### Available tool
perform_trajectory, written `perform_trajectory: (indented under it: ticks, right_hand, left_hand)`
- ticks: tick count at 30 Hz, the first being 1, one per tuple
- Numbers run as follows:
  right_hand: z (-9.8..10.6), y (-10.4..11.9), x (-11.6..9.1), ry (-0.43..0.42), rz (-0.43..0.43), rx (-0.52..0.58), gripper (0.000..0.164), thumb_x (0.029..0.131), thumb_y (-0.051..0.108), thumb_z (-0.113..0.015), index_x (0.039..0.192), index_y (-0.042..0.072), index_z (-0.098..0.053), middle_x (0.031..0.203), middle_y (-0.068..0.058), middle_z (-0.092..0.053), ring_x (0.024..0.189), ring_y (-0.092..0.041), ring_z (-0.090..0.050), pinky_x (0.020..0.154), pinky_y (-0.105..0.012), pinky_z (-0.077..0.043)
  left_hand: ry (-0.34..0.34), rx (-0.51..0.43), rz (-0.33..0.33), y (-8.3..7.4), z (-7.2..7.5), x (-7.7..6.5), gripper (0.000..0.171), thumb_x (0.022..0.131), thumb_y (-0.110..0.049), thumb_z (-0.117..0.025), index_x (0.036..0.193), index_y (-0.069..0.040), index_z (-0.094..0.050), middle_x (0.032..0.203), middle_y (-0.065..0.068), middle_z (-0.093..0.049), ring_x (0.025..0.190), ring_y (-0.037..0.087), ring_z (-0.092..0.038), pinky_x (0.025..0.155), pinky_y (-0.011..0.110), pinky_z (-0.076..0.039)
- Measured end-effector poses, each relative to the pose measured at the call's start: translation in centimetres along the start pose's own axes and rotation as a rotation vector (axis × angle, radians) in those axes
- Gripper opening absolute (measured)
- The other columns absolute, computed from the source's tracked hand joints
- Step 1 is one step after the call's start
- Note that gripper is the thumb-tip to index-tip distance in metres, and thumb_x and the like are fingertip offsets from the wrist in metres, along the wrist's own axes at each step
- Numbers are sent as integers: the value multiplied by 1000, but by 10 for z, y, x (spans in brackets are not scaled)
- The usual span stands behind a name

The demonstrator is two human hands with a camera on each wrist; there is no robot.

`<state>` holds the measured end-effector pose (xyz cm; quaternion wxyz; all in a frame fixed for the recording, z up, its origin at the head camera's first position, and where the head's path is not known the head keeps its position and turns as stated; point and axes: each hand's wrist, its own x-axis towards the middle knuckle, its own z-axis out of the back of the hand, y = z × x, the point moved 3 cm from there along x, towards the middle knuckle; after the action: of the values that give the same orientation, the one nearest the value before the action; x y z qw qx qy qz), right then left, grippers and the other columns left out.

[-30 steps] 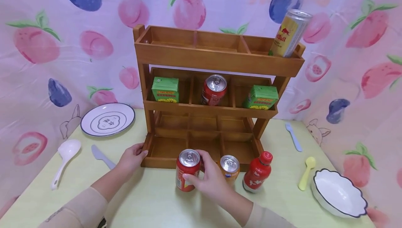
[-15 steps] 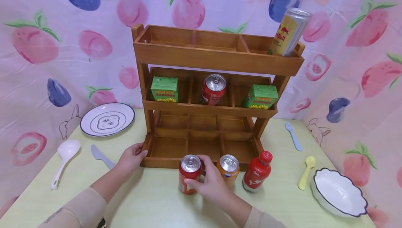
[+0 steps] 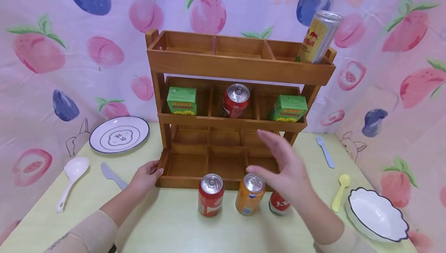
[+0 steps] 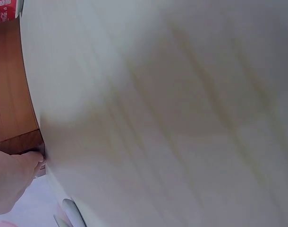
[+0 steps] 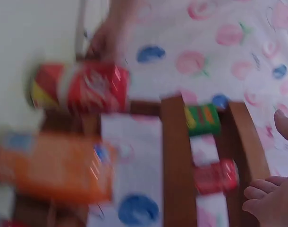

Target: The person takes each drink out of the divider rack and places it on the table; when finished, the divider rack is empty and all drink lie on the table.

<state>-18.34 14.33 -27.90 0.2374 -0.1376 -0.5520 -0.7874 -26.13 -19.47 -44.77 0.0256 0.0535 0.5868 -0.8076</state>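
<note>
A three-tier wooden rack (image 3: 240,67) stands on the pale green table. My left hand (image 3: 148,175) grips its bottom left corner (image 4: 21,142). My right hand (image 3: 283,164) hovers open, fingers spread, in front of the lowest tier, holding nothing; its fingertips (image 5: 259,198) show in the right wrist view. A red can (image 3: 210,195) and an orange Fanta can (image 3: 250,194) stand upright before the rack. A red bottle (image 3: 278,203) is partly hidden behind my right hand. The wrist view shows the red can (image 5: 82,87) and orange can (image 5: 54,165) blurred.
The middle tier holds two green cartons (image 3: 182,100) (image 3: 289,108) and a red can (image 3: 236,100). A Red Bull can (image 3: 318,36) leans in the top tier. A plate (image 3: 119,134), white spoon (image 3: 71,179) and knife (image 3: 113,175) lie left; fork (image 3: 325,151), yellow spoon (image 3: 339,191), bowl (image 3: 378,214) right.
My right hand let go of the red can and rose up and to the right, opening in front of the rack. The red can now stands free on the table.
</note>
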Motion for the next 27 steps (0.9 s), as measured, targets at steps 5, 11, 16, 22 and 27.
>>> perform_trajectory:
  ticks: [5,11,16,22,27]
  right_hand:
    - [62,-1,27,-229,26,-20,65,70,0,-74,128,4,-45,128,-9,-49,120,-19,-41,100,-27,-32]
    - [100,-37,61,-317,-96,-120,70,70,17,-77,129,4,-42,128,-11,-48,119,-18,-43,101,-32,-31]
    - [104,-63,79,-244,-197,-73,77,70,23,-77,132,3,-36,129,-11,-46,118,-22,-43,100,-35,-33]
    - [102,-79,93,-207,-223,-5,77,68,19,-78,131,2,-38,123,-10,-49,106,-20,-50,87,-24,-44]
    - [102,-86,100,-220,-225,-28,68,68,19,-79,125,4,-46,115,-8,-53,97,-18,-53,79,-20,-48]
  left_hand:
    - [-11,-14,-5,4,2,-1,46,94,-6,-43,133,13,-27,133,29,-33,123,36,-32,100,44,-28]
    - [-12,-25,-20,6,2,1,45,94,-5,-42,132,14,-27,132,30,-34,122,36,-33,100,44,-29]
    - [-9,-32,-14,5,-1,2,46,94,-6,-43,133,13,-27,133,30,-33,123,37,-32,100,44,-28]
    - [3,-34,-4,6,-2,1,46,94,-5,-43,133,13,-26,133,30,-33,123,37,-31,101,44,-27]
    - [1,-41,-10,5,-1,2,46,94,-6,-43,133,13,-26,134,30,-32,124,37,-30,101,44,-27]
